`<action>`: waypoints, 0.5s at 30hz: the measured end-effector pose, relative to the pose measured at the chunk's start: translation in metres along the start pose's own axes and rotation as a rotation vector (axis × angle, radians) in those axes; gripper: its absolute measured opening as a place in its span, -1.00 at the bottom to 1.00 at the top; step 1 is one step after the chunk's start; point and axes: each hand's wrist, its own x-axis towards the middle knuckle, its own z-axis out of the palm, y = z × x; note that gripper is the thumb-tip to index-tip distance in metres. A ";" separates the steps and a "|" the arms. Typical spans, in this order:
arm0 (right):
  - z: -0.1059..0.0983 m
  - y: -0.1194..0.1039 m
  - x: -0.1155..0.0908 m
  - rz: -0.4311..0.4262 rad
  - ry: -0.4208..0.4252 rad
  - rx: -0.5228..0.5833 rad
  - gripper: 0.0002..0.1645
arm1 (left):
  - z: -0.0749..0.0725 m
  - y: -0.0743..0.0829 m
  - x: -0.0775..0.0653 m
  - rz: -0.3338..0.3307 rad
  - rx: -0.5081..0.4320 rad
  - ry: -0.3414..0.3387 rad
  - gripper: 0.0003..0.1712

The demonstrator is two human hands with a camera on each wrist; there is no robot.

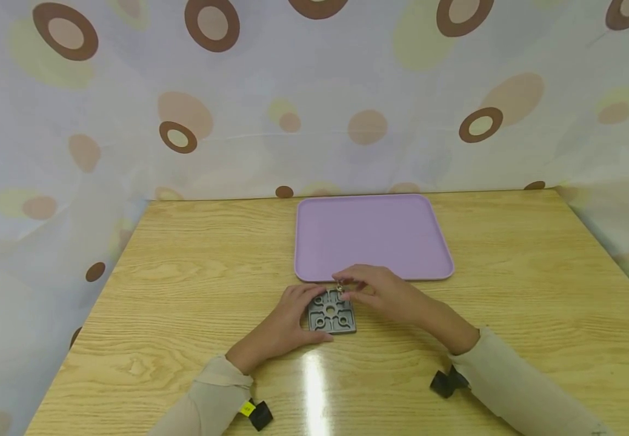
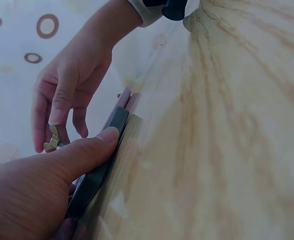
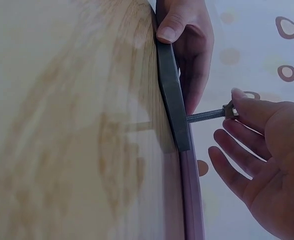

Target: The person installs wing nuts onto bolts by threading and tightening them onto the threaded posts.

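A square grey metal plate [image 1: 330,310] with round holes and raised ribs lies on the wooden table. My left hand [image 1: 286,320] grips it from the left, thumb on the near edge and fingers at the far edge. Out of the plate's far right corner stands a threaded bolt [image 3: 205,116], upright from its face. At the bolt's top sits a brass-coloured wing nut [image 2: 53,137]. Thumb and forefinger of my right hand [image 1: 382,293] pinch this wing nut [image 3: 229,110], while the other fingers spread loosely in the right wrist view.
A lilac tray [image 1: 369,236] lies just behind the plate, its near rim close to both hands. The wooden table [image 1: 205,254] ends at a patterned cloth [image 1: 325,121] hanging at the back and sides.
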 end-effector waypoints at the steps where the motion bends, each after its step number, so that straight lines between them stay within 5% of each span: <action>1: 0.000 0.000 0.000 -0.001 0.003 0.002 -0.51 | 0.000 0.000 0.000 0.000 0.000 0.001 0.01; 15: -0.001 0.002 0.001 -0.002 0.057 -0.029 -0.59 | 0.001 -0.001 0.000 0.000 0.012 0.005 0.02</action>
